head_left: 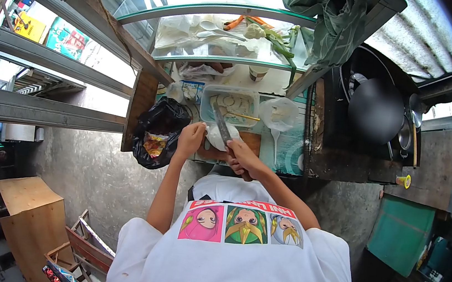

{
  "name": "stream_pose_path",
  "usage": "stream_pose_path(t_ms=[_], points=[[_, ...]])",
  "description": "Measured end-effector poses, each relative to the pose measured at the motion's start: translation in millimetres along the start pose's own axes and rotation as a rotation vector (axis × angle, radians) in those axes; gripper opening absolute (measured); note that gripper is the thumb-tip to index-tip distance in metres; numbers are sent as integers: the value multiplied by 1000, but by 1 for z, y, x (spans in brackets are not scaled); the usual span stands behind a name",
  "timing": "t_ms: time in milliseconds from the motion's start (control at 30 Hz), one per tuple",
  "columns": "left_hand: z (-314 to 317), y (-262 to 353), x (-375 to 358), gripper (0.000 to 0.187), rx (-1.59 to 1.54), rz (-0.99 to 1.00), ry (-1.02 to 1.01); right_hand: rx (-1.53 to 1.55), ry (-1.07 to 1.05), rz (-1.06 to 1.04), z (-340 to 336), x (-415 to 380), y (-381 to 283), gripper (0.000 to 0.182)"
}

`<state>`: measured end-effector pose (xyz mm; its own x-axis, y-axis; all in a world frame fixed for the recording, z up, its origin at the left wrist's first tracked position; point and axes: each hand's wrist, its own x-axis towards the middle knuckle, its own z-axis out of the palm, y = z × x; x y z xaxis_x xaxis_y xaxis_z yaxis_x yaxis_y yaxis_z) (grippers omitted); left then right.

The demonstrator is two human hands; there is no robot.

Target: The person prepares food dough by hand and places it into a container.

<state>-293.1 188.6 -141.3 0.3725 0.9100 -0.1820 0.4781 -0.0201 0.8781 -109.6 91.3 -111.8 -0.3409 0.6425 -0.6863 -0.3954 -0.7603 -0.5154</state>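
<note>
My right hand (pixel 243 158) is wrapped round the handle of a knife (pixel 222 123), its blade pointing away from me and leftward. Under the blade is a white rounded thing (pixel 214 137), over a brown wooden cutting board (pixel 251 140). The closed fingertips of my left hand (pixel 189 139) are at the left edge of that white thing; I cannot tell what they pinch. Just beyond, a clear plastic tub (pixel 205 104) holds pale food and a yellowish stick (pixel 243 116). To its right are a translucent bowl (pixel 291 109) and a white spatula (pixel 274 144).
A black plastic bag (pixel 154 111) with wrappers hangs at the counter's left. Glass shelves with vegetables (pixel 271 37) rise at the back. A black wok (pixel 368 65) stands on the stove at right, partly behind a grey blur. Wooden furniture (pixel 32 225) is behind at left.
</note>
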Motion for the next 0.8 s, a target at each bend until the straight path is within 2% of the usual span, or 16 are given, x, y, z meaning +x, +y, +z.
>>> stream_pose_path(t_ms=[33,167,233,367,433,500,567,667,700,733,767,800], points=[[-2,-8,-1,36,-1,-6,1,0,-1,6,-6,-9,-3,24],[-4,-13,-8,37,-208,-92,31,-320,292,-394,-57,-36,4,30],[-4,-13,-5,37,-184,-52,18,-940,662,-624,-92,-42,26,32],[-4,-14,-6,35,-47,36,49,-1258,959,-652,-137,-64,69,29],[0,-15,-10,33,-192,66,117,-1341,987,-636,-156,-65,86,28],[2,-23,-12,32,-194,55,131,-1427,1015,-620,-171,-55,97,27],[2,-29,-15,31,-193,39,142,-1563,1047,-485,-177,-47,105,24],[6,-32,-16,25,-116,3,135,-1602,1119,-456,-172,-37,103,25],[10,-33,-18,28,-255,50,162,-1601,1118,-454,-166,-35,99,25],[13,-34,-20,41,-394,97,190,-1563,1161,-572,-161,-32,95,24],[14,-38,-22,41,-393,94,188,-1520,1200,-689,-154,-28,90,25],[15,-42,-24,52,-387,114,138,-1423,1117,-818,-148,-25,84,30]])
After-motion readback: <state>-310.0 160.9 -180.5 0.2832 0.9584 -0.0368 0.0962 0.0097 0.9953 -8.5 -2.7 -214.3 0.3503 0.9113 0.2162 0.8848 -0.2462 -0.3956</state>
